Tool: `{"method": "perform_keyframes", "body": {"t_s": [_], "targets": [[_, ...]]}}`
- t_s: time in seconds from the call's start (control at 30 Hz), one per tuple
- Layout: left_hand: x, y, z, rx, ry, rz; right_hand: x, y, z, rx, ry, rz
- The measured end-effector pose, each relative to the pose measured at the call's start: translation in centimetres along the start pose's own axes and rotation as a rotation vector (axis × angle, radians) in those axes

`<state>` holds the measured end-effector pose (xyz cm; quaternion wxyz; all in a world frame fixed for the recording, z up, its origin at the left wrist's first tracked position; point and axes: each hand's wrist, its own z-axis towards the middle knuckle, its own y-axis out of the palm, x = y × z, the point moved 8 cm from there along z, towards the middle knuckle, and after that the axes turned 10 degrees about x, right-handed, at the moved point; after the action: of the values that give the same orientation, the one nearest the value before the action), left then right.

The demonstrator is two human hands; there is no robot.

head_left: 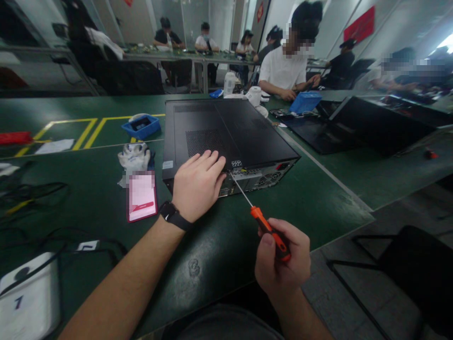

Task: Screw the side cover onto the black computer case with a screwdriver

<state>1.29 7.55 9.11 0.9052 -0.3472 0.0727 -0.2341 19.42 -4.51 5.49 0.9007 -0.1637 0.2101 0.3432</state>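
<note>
A black desktop computer case (230, 127) lies on its side on the green table, its rear panel facing me. Across the near edge of its top rests my left hand (198, 182), fingers stretched out over the panel and thumb by the rear edge. In my right hand (283, 259) is a screwdriver (271, 231) with an orange and black handle, my fingers wrapped round it. Its thin shaft slants up and away to the rear panel's upper edge, just right of my left thumb. Whether the tip sits in a screw is too small to tell.
Left of the case are a blue tray (142, 126), gloves (134, 157) and a pink-edged badge (142, 196). Cables and a white device (30, 293) lie nearer left. Dark panels (382, 125) stand at right. A co-worker (286, 61) sits opposite; a chair (417, 269) is at lower right.
</note>
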Motion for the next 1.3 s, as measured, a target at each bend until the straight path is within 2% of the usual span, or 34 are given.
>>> {"method": "perform_keyframes", "body": {"t_s": [0.17,0.37,0.5,0.6,0.8,0.93,1.07,1.2,1.3], "targets": [[0.0,0.0,0.0,-0.004,-0.005,-0.003,0.8,0.0,-0.1,-0.003,0.087,-0.015],[0.0,0.1,0.0,-0.004,-0.006,-0.009,-0.3,0.1,0.5,0.042,-0.033,0.055],[-0.1,0.1,-0.1,-0.004,-0.018,-0.02,0.6,-0.2,0.1,0.035,0.032,-0.074],[-0.1,0.1,-0.1,-0.005,-0.015,-0.018,1.0,-0.2,0.0,0.002,0.073,-0.051],[0.1,0.0,0.0,-0.011,-0.007,-0.008,-0.8,0.3,1.0,-0.003,-0.067,0.046],[0.0,0.0,0.1,-0.012,-0.006,-0.006,0.1,0.2,0.5,-0.013,0.012,-0.053],[0.0,0.0,0.0,-0.003,-0.002,-0.006,0.7,0.2,0.0,-0.037,0.079,-0.016],[0.0,0.0,0.0,0.001,-0.004,-0.006,-0.2,0.3,0.6,-0.027,0.001,0.029],[0.0,0.0,0.0,0.0,-0.006,-0.009,-0.5,0.3,0.6,-0.011,-0.032,-0.017]]}}
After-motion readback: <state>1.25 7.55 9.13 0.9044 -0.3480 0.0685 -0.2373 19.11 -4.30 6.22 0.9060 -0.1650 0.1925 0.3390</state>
